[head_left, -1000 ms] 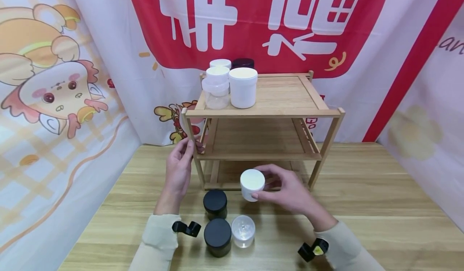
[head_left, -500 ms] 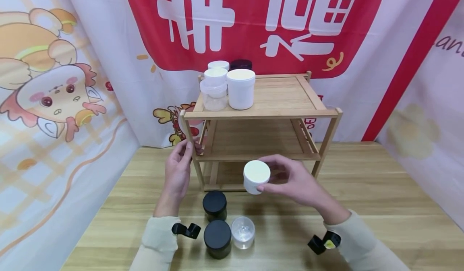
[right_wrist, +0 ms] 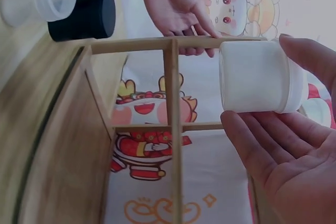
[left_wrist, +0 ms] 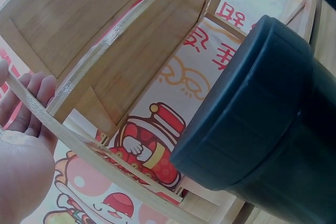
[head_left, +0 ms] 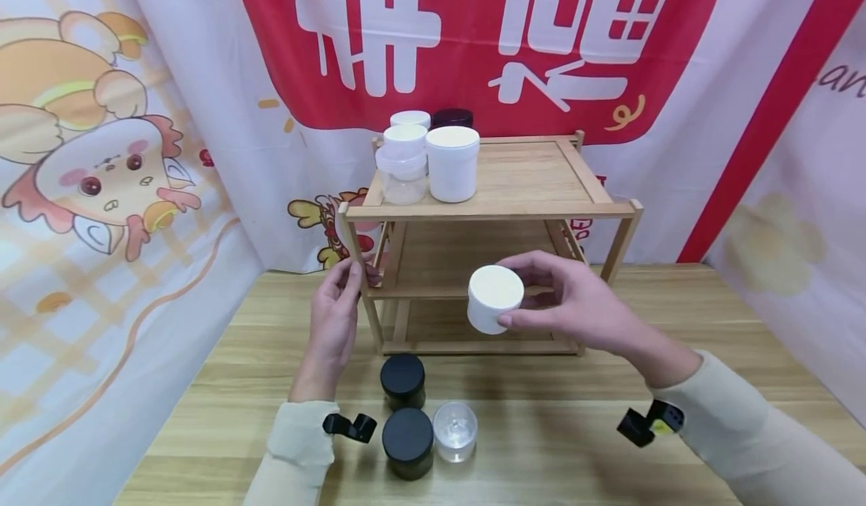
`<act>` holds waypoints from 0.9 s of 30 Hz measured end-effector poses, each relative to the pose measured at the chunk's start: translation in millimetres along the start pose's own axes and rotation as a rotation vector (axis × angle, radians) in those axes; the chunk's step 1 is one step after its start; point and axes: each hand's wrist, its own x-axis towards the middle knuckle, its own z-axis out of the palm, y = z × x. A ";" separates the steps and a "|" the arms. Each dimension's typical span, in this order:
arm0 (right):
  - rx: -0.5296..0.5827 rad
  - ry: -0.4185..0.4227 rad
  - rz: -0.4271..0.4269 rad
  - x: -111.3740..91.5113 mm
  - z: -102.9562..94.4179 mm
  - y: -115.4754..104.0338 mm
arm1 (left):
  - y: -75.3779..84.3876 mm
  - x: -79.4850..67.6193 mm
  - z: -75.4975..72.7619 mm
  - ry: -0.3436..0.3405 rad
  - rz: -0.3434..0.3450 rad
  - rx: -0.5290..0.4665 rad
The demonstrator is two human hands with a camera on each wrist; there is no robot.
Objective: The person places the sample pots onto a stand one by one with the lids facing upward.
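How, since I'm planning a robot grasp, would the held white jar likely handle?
The white jar is probably stiff: it shows no dent where the right hand grips it. It looks smooth, so may slip. Being round, it could roll if laid sideways.

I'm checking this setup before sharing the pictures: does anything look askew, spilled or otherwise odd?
Only the backdrop: its large white characters lie sideways, and the cartoon animal on the left cloth hangs head-down, so the fabrics seem hung turned. No spill shows, and the three-tier wooden rack stands upright.
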 end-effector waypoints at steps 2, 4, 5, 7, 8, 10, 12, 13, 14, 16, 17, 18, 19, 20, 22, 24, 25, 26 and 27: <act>-0.006 -0.003 0.008 0.3 -5.8 -6.2 | -0.6 -0.3 -0.4 0.005 -0.001 0.002; -0.012 -0.004 0.010 0.5 -11.2 -12.0 | -0.8 -1.0 -0.9 0.004 -0.002 0.004; -0.014 -0.006 0.009 0.6 -13.8 -15.0 | -0.8 -1.3 -1.1 0.003 -0.002 0.004; -0.017 -0.004 0.007 0.6 -18.6 -20.0 | -0.8 -1.7 -1.6 0.001 -0.006 0.004; -0.022 -0.002 0.006 0.4 -20.9 -22.8 | -0.7 -1.8 -1.7 -0.002 -0.006 0.002; -0.041 0.004 0.001 0.1 -26.0 -27.9 | -0.9 -1.7 -2.2 -0.007 -0.007 0.002; -0.055 0.014 0.002 -0.1 -32.3 -33.0 | -1.1 -1.4 -2.6 -0.005 -0.014 0.002; -0.065 0.021 0.000 0.0 -35.8 -35.5 | -1.1 -1.4 -2.7 -0.005 -0.019 0.004; -0.075 0.032 0.001 0.1 -39.8 -38.1 | -1.1 -1.3 -2.8 -0.005 -0.023 0.006; -0.093 0.060 0.010 0.5 -48.3 -43.7 | -1.0 -0.8 -2.9 -0.004 -0.033 0.012; -0.093 0.077 0.019 1.0 -52.4 -46.6 | -0.7 -0.6 -2.7 -0.005 -0.035 0.015; -0.093 0.095 0.026 1.9 -56.4 -49.3 | -0.4 -0.1 -2.5 -0.007 -0.034 0.015; -0.096 0.113 0.036 2.8 -60.1 -52.3 | -0.2 0.4 -2.4 -0.010 -0.030 0.014; -0.099 0.129 0.048 3.9 -63.6 -55.2 | 0.0 1.0 -2.2 -0.012 -0.027 0.014; -0.096 0.153 0.065 6.9 -69.5 -59.9 | 0.2 2.1 -1.8 -0.018 -0.018 0.010; -0.101 0.167 0.077 11.0 -74.9 -63.3 | 0.0 2.5 -1.6 -0.021 -0.015 0.006; -0.101 0.168 0.083 13.2 -77.4 -64.5 | -0.2 2.4 -1.5 -0.020 -0.015 0.004; -0.088 0.165 0.088 15.8 -80.1 -65.2 | -0.6 2.2 -1.6 -0.020 -0.018 0.003; -0.069 0.161 0.089 18.5 -83.1 -65.4 | -1.0 1.9 -1.8 -0.020 -0.020 0.003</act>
